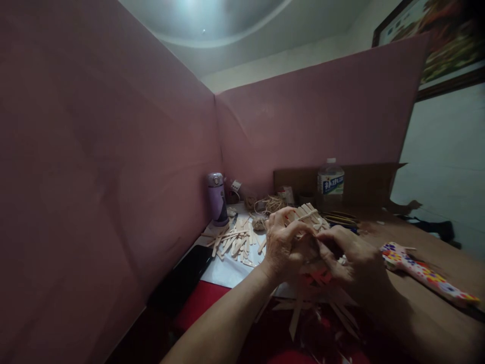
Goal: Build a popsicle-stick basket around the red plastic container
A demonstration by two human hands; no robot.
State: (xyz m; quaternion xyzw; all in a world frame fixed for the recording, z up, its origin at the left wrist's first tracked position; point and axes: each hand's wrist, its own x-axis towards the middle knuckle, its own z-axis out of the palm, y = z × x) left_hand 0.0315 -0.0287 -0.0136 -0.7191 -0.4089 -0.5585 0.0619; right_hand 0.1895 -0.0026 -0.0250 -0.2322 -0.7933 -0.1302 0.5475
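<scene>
Nearest me, loose sticks (296, 321) lie over red cloth (204, 298). Just past them I've got the left hand (282, 242) gripping the stick panel (309, 212), fingers across its left part, thumb along the near side. Panel sits between both hands, its top edge poking out beyond the fingers, tilted. Right hand (350, 253) is bent in at the panel's near right, fingertips close to the left thumb; I can't tell whether they pinch anything. Flower-patterned object (428, 275) right of that hand. Stick pile (238, 240) left of the panel, twine ball (259, 224) behind. Farther: purple flask (217, 199), labelled bottle (331, 182), pink partition (322, 116).
</scene>
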